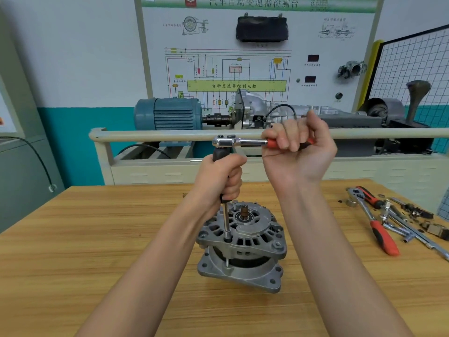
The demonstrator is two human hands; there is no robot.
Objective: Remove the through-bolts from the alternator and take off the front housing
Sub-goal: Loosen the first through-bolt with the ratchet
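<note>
Red-handled ratchet gripped by right hand; left hand clamps its extension (upright on alternator).

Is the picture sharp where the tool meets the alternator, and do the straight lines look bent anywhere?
Head view: the socket tip on the alternator is fairly sharp; lighting is even, with soft shadows. The right hand looks slightly soft. The horizontal rail bows and the table edges splay, which is wide-angle distortion. The ratchet head shows glare.

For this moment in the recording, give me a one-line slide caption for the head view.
Left hand steadies the extension on an alternator through-bolt while the right hand grips the ratchet.
</note>
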